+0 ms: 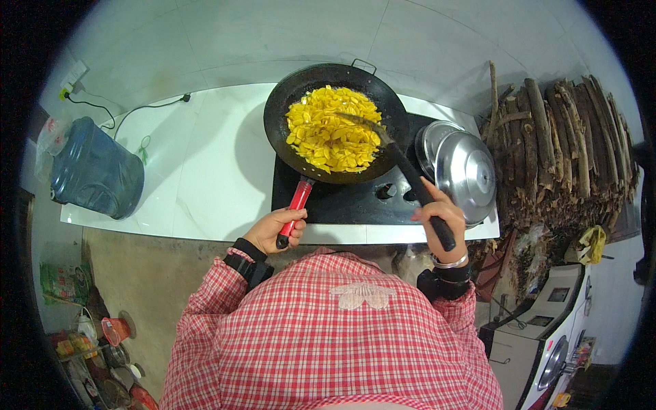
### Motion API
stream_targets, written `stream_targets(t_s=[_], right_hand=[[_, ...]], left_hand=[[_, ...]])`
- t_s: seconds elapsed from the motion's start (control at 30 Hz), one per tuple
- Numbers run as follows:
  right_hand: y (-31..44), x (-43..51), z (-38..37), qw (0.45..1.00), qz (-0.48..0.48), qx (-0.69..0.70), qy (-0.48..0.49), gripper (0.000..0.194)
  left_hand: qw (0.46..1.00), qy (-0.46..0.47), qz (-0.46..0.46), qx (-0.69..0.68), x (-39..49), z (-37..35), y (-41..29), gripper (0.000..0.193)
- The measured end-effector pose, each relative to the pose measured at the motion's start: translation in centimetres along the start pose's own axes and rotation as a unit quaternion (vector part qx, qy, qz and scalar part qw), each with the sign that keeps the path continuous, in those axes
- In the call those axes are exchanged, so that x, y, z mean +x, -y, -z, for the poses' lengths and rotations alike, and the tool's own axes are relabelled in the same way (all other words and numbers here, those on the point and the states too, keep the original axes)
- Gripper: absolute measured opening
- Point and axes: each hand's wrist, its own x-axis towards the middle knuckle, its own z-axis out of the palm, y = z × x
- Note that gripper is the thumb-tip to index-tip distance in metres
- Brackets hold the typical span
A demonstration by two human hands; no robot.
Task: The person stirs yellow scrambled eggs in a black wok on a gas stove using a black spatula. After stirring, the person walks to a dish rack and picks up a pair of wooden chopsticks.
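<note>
A dark wok [287, 154] with a small wire loop at its far rim stands over a black gas stove [338, 202]. Thin yellow slices of food [328, 133] fill its middle. My left hand [279, 228] is closed around the wok's red handle [300, 197]. In my right hand [443, 215] is the black handle of a spatula [412, 174], which slants up and left over the wok. The spatula's blade lies among the slices, so part of it is hidden. Whether the wok touches the burner cannot be seen.
Metal lids [466, 174] lie at the stove's right side. Stacked firewood [558, 138] stands right of the white counter [220, 164]. A blue plastic water jug [97, 166] lies at the counter's left end, near a black cord [148, 106]. The wall is behind the wok.
</note>
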Motion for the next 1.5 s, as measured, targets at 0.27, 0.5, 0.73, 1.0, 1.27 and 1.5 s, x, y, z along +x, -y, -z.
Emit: stream_targets(t_s=[0.27,0.5,0.73,1.0,1.27,1.5], right_hand=[[0.3,0.2,-0.8,0.993,0.012,-0.012,0.115,0.022],[1.3,-0.5,1.3,1.0,0.016,0.0,-0.005,0.019],[2.5,-0.4,0.8,0.998,0.056,0.0,0.042,0.022],[2.3,-0.2,0.6,0.997,0.055,0.054,0.002,0.023],[-1.2,1.4,0.1,0.995,0.07,0.018,0.072,0.017],[-3.4,2.5,1.2,0.987,0.028,0.023,0.158,0.019]], left_hand=[[1.0,0.001,-0.007,0.004,0.0,0.0,0.0,0.014],[1.0,-0.011,-0.008,0.009,0.2,0.1,0.2,0.015],[1.0,0.001,-0.005,0.013,0.2,0.2,0.0,0.015],[0.999,-0.024,-0.016,0.019,0.0,-0.2,0.2,0.014],[0.973,-0.145,-0.088,0.153,-0.6,-2.3,0.5,0.028],[0.734,-0.331,-0.168,0.569,-0.8,-5.1,1.5,0.039]])
